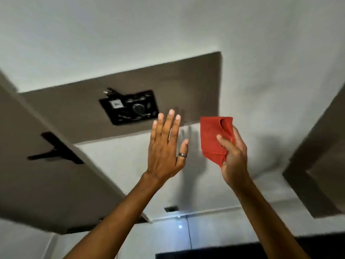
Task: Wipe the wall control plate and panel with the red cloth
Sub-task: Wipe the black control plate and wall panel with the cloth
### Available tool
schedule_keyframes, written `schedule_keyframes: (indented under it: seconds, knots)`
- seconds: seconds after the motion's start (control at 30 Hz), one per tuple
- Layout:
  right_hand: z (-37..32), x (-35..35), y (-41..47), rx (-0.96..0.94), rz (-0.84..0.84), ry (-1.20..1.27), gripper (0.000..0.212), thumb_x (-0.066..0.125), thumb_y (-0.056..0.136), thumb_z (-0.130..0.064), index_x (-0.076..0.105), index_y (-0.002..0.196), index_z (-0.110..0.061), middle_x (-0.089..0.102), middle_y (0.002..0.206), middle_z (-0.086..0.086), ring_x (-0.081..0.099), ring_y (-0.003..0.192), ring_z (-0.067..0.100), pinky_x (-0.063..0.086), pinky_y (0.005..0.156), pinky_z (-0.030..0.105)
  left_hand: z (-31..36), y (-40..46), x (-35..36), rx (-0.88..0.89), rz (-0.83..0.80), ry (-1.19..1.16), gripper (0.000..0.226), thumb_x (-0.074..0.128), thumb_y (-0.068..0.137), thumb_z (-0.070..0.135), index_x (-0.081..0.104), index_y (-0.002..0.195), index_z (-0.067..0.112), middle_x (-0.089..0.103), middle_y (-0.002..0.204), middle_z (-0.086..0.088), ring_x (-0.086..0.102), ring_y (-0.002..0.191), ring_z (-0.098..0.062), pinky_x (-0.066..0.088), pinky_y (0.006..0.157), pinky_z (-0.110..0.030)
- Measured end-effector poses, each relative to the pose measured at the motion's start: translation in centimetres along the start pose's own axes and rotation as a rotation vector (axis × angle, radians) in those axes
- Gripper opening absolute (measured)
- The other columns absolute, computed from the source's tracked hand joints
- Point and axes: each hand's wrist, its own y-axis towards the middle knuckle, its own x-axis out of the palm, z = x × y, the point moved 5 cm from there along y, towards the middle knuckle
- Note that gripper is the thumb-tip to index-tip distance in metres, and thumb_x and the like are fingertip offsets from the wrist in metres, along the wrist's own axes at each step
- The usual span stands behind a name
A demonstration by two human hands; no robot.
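Observation:
A black control plate [130, 107] with a round dial and a white sticker sits on a brown wall panel [177, 86]; a plug sticks out at its upper left corner. My left hand [166, 146] is raised flat with fingers spread, just right of and below the plate, not touching it, a ring on the thumb. My right hand [233, 157] holds a folded red cloth [212, 137] up in front of the white wall, right of the left hand and clear of the panel.
A brown door [46, 174] with a black lever handle [56, 150] hangs at the left. Another brown panel [321, 165] lies at the right edge. A small dark wall socket [170, 208] and a thin cable [189, 232] sit below, above a black surface [205, 254].

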Motion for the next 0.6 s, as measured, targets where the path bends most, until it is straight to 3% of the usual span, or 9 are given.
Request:
schedule_keyframes:
  seconds: [0.07, 0.13, 0.17, 0.27, 0.37, 0.43, 0.53, 0.6]
  knots:
    - [-1.0, 5.9, -1.1, -0.225, 0.002, -0.158, 0.059, 0.065, 0.091, -0.021, 0.056, 0.148, -0.017, 0.068, 0.141, 0.001, 0.065, 0.131, 0.022, 0.052, 0.115, 0.043, -4.2, -0.1, -3.9, -0.019, 0.104, 0.055, 0.068, 0.051, 0.101, 0.032, 0.024, 0.158, 0.005, 0.020, 0.168, -0.015, 0.008, 0.158, -0.036, 0.009, 0.129, -0.050]
    - [-1.4, 11.2, -2.6, -0.517, 0.010, -0.335, 0.056, 0.060, 0.097, -0.016, 0.050, 0.152, -0.017, 0.061, 0.150, -0.010, 0.057, 0.139, 0.009, 0.047, 0.117, 0.027, -8.0, -0.4, -7.2, -0.052, 0.191, 0.111, 0.068, 0.051, 0.101, 0.032, 0.024, 0.158, 0.005, 0.019, 0.168, -0.014, 0.007, 0.158, -0.036, 0.008, 0.129, -0.050]
    - [-1.2, 13.4, -3.1, -0.667, 0.037, -0.427, 0.057, 0.058, 0.098, -0.011, 0.048, 0.154, -0.015, 0.056, 0.155, -0.007, 0.052, 0.145, 0.011, 0.044, 0.119, 0.025, -9.6, -0.5, -8.4, -0.068, 0.219, 0.133, 0.069, 0.050, 0.101, 0.032, 0.023, 0.159, 0.005, 0.017, 0.168, -0.013, 0.006, 0.158, -0.036, 0.007, 0.129, -0.049]
    - [0.3, 18.9, -3.0, -1.001, 0.088, -0.680, 0.059, 0.054, 0.095, 0.003, 0.047, 0.153, -0.006, 0.043, 0.163, 0.012, 0.035, 0.157, 0.030, 0.036, 0.128, 0.046, -13.8, -0.5, -11.2, -0.113, 0.292, 0.173, 0.069, 0.046, 0.103, 0.034, 0.019, 0.160, 0.009, 0.011, 0.169, -0.009, 0.003, 0.159, -0.033, 0.004, 0.130, -0.047]
    - [3.0, 22.6, -1.4, -1.083, 0.071, -0.981, 0.061, 0.062, 0.094, 0.001, 0.048, 0.153, -0.008, 0.040, 0.164, 0.015, 0.029, 0.157, 0.040, 0.034, 0.125, 0.063, -16.7, -0.5, -12.8, -0.121, 0.304, 0.188, 0.066, 0.044, 0.104, 0.034, 0.020, 0.160, 0.008, 0.014, 0.169, -0.012, 0.002, 0.159, -0.033, 0.004, 0.130, -0.048]
    - [4.5, 22.9, -0.3, -1.144, 0.094, -1.136, 0.061, 0.066, 0.098, -0.016, 0.045, 0.156, -0.014, 0.037, 0.166, 0.014, 0.025, 0.158, 0.041, 0.030, 0.127, 0.062, -18.3, -0.8, -13.1, -0.091, 0.288, 0.195, 0.065, 0.044, 0.104, 0.034, 0.024, 0.159, 0.005, 0.017, 0.168, -0.015, 0.003, 0.158, -0.033, 0.006, 0.130, -0.049]
    - [5.2, 22.1, 1.3, -1.219, 0.037, -1.208, 0.063, 0.050, 0.106, -0.051, 0.036, 0.161, -0.023, 0.025, 0.172, 0.009, 0.016, 0.162, 0.037, 0.014, 0.133, 0.057, -20.1, -1.1, -13.1, -0.040, 0.266, 0.226, 0.065, 0.045, 0.103, 0.033, 0.026, 0.158, 0.005, 0.021, 0.167, -0.017, 0.005, 0.158, -0.033, 0.009, 0.130, -0.050]
    - [5.3, 22.1, 2.2, -1.268, 0.008, -1.248, 0.063, 0.043, 0.107, -0.055, 0.032, 0.163, -0.028, 0.023, 0.173, 0.008, 0.013, 0.163, 0.037, 0.009, 0.133, 0.058, -21.0, -0.8, -13.0, -0.014, 0.261, 0.224, 0.065, 0.046, 0.102, 0.032, 0.025, 0.159, 0.006, 0.022, 0.167, -0.017, 0.003, 0.159, -0.030, 0.007, 0.130, -0.049]
